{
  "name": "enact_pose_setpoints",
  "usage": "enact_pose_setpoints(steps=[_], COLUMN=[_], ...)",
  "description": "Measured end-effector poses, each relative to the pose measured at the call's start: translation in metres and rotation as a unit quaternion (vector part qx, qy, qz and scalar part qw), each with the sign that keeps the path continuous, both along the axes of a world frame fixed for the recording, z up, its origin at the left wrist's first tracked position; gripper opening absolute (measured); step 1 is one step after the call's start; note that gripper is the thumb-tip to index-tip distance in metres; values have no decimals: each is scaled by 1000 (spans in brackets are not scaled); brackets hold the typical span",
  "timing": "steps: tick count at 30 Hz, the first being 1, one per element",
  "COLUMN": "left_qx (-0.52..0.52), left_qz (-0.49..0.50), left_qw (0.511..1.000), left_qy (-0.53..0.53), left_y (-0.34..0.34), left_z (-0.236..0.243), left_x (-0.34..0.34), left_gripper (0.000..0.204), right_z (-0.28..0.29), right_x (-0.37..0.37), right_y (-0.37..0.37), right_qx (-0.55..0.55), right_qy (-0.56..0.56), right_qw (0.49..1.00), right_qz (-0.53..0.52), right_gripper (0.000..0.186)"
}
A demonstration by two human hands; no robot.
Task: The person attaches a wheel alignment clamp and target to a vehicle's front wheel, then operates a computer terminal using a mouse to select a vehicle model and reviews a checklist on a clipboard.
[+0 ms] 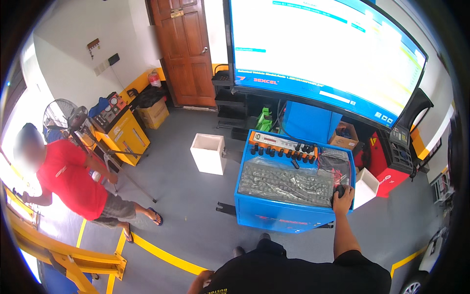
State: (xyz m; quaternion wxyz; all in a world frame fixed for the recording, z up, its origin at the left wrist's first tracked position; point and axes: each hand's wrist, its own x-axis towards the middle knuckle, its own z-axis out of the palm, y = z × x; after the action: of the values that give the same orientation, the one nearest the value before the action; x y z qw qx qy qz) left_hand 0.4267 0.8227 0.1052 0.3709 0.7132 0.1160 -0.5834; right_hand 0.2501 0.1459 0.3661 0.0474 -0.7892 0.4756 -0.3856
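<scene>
My right hand (345,198) is closed over a black computer mouse (338,189) at the right front corner of a blue cabinet (274,215). Beside it lies a keyboard (286,182) under a clear, wrinkled plastic cover. Behind the keyboard is an orange-edged device (275,142), with several black cylindrical pieces (271,152) lined up before it. My left hand (201,281) rests low by my side at the bottom edge, away from the cabinet; its fingers are mostly hidden. A large lit screen (323,54) hangs above the cabinet.
A person in a red shirt (73,176) stands at left, near a tripod (117,166) and a yellow cabinet (125,134). White boxes (208,154) flank the blue cabinet. A red machine (387,164) stands at right. Yellow steel beams (73,250) fill the lower left.
</scene>
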Motion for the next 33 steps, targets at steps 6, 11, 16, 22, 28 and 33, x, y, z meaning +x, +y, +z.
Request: enact_pose_setpoints(steps=[6, 11, 16, 22, 28, 33], left_qx=[-33, 31, 30, -2, -40, -17], left_qz=[25, 17, -38, -140, -174, -125], left_qw=[996, 999, 999, 990, 982, 991], left_qy=[-74, -32, 25, -18, -56, -37], left_y=[-18, -35, -12, -8, 7, 5], left_z=[49, 61, 10, -12, -28, -20], left_x=[48, 48, 26, 27, 47, 55], left_gripper=[41, 41, 40, 41, 44, 46], right_z=[-2, 2, 8, 2, 9, 12], right_x=[2, 4, 6, 3, 8, 12], right_y=[2, 3, 5, 1, 9, 10], right_qx=[15, 37, 57, 39, 45, 65], right_qy=[-16, -22, -16, -23, -30, -28], right_qw=[1000, 999, 998, 999, 998, 997], right_qz=[1, -7, -16, -19, -17, -16], right_gripper=[39, 38, 38, 38, 37, 38])
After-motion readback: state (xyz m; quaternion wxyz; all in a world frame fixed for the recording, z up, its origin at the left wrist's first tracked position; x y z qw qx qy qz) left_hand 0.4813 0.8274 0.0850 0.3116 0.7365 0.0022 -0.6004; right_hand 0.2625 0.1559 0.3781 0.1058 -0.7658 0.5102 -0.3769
